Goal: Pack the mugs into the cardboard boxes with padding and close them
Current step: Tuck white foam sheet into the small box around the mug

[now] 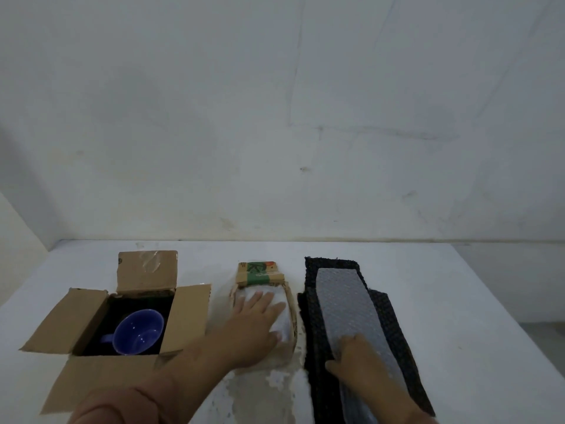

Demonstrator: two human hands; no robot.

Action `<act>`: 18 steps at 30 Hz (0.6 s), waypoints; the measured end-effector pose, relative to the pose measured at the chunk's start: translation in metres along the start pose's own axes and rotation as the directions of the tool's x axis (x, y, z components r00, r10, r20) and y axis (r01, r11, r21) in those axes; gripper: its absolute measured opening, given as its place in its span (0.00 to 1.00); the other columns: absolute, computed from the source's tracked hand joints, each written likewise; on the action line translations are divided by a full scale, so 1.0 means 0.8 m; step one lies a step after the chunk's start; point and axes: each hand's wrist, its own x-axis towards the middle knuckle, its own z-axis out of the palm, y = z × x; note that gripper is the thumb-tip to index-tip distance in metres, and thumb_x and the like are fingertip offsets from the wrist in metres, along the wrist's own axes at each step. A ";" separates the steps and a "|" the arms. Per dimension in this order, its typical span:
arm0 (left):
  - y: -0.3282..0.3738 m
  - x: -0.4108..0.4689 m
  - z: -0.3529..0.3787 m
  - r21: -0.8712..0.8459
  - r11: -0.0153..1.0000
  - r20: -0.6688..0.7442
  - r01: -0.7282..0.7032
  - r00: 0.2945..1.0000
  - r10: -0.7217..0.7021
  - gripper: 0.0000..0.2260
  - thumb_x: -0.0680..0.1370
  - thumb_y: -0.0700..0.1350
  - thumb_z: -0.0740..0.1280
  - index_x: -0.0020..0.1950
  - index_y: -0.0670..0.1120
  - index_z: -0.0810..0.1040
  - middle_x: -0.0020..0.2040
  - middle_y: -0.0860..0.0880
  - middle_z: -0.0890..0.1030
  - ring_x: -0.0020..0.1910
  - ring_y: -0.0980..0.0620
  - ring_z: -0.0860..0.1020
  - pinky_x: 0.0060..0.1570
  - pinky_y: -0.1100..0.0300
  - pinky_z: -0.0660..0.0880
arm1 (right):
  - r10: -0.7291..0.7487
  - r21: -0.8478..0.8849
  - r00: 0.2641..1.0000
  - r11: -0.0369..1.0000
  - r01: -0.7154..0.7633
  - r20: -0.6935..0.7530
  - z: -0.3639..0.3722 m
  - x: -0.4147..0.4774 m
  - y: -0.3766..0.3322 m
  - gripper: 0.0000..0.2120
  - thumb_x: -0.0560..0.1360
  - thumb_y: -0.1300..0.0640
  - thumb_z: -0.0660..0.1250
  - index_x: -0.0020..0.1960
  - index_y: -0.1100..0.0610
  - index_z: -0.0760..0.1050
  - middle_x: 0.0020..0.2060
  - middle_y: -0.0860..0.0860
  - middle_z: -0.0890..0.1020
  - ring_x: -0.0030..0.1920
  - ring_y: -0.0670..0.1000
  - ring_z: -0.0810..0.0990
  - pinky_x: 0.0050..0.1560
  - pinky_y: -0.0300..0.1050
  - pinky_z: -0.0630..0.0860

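Free room on the desk (443, 286)
Bare at rear and right; the open box (88, 319) spreads raised flaps across the left.

A white flat-topped table (428, 286) fills the lower part of the frame and meets a pale wall along its far edge. At lower centre its surface has a rough, chipped patch (263, 393) where the coating has flaked to a mottled grey-brown. Three things lie directly on it in a row. At lower left stands a large brown cardboard box (91, 313) with all four flaps spread open. At centre sits a smaller brown cardboard box with green print (260, 272), partly on the chipped patch. Just beside it, on the right, stretches a long black woven mat (389, 325), running toward the bottom edge.
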 end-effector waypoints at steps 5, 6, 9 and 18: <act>0.006 0.011 0.027 0.036 0.999 -0.037 -0.004 0.999 0.005 0.39 0.72 0.71 0.35 0.78 0.52 0.43 0.79 0.48 0.43 0.78 0.46 0.40 0.75 0.49 0.41 | 0.041 0.070 0.977 0.997 -0.027 -0.211 0.030 -0.005 0.010 0.18 0.74 0.54 0.61 0.63 0.57 0.71 0.60 0.55 0.70 0.60 0.53 0.70 0.59 0.42 0.68; 0.005 0.009 0.029 0.034 0.999 -0.039 -0.006 0.999 0.008 0.45 0.65 0.74 0.29 0.78 0.53 0.43 0.79 0.48 0.43 0.78 0.46 0.41 0.75 0.49 0.41 | 0.049 0.086 0.974 0.996 -0.031 -0.222 0.031 -0.004 0.011 0.17 0.75 0.56 0.60 0.62 0.58 0.72 0.60 0.55 0.71 0.60 0.53 0.71 0.58 0.41 0.68; 0.008 0.008 0.025 0.013 1.000 -0.062 0.026 0.998 -0.026 0.39 0.72 0.71 0.36 0.78 0.53 0.45 0.80 0.48 0.44 0.78 0.47 0.42 0.75 0.49 0.42 | 0.071 0.164 0.965 0.986 -0.029 -0.253 0.020 -0.004 0.014 0.11 0.75 0.61 0.59 0.53 0.60 0.77 0.54 0.56 0.76 0.53 0.54 0.76 0.49 0.40 0.70; 0.065 0.007 -0.028 -0.662 0.741 -0.193 -0.112 0.981 -0.024 0.17 0.81 0.54 0.58 0.67 0.51 0.73 0.64 0.52 0.75 0.65 0.54 0.72 0.61 0.63 0.66 | -0.061 0.371 0.829 0.874 0.313 -0.557 -0.085 -0.042 -0.049 0.08 0.73 0.56 0.65 0.38 0.60 0.73 0.40 0.52 0.75 0.41 0.52 0.75 0.40 0.45 0.71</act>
